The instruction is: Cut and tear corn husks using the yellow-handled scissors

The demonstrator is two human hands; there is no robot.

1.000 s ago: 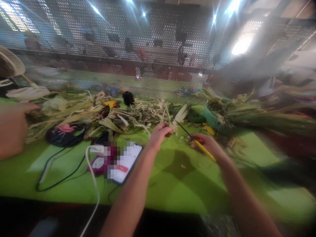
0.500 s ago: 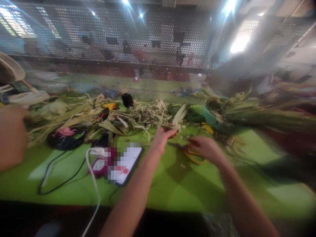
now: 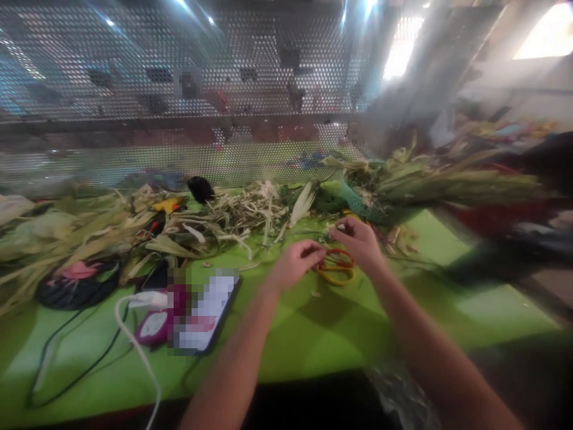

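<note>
My right hand (image 3: 358, 240) pinches a leaf bit (image 3: 340, 226) and my left hand (image 3: 295, 264) curls empty by the scissors (image 3: 335, 272), so I should go slow.

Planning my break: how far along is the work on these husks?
Done: a heap of stripped husks lies behind. In hand: the left hand and right hand hover at the yellow scissors, which lie flat. Left: a leafy bundle at right looks untouched.
</note>
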